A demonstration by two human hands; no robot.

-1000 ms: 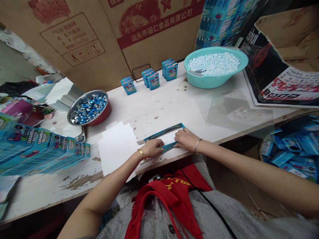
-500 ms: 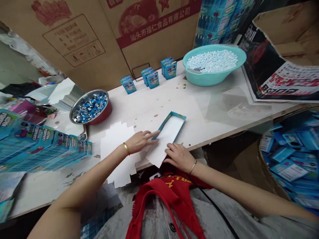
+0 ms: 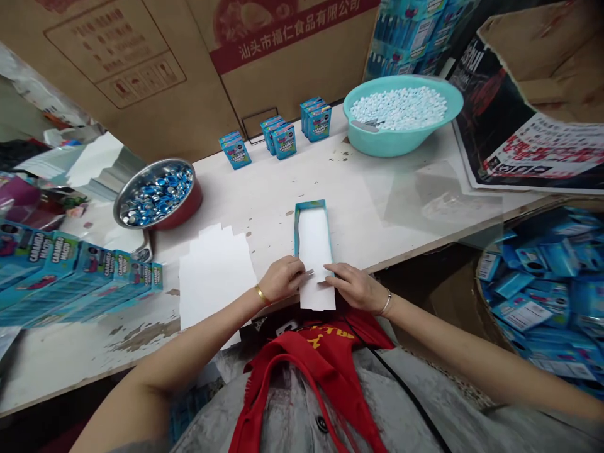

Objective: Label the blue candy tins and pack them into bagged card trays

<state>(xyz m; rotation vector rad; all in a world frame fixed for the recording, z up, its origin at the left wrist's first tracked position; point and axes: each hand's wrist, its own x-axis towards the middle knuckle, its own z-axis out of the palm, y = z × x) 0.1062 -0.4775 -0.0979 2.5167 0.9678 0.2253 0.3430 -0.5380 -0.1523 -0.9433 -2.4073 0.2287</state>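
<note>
A long, shallow cardboard box [image 3: 315, 242], white inside with a blue printed rim, lies on the table right in front of me. Its far end stands folded up, while the near end is flat and unfolded. My left hand [image 3: 284, 278] pinches a small side flap at the box's near left. On the opposite side, my right hand [image 3: 357, 289] has its thumb and fingers on the matching flap. White flat cardboard blanks [image 3: 214, 270] lie in a spread stack left of the box.
A metal bowl [image 3: 198, 198] holds blue and silver wrapped pieces. Pale pellets fill a turquoise basin [image 3: 396, 146]. Small blue packs [image 3: 285, 141] stand along the back, more blue cartons [image 3: 85, 277] at left. A large carton [image 3: 479, 264] of blue boxes is at right.
The box has turned from slanting to nearly straight toward me. Both hands have moved to its near end; the left has gone from outstretched fingers to pinching a flap.
</note>
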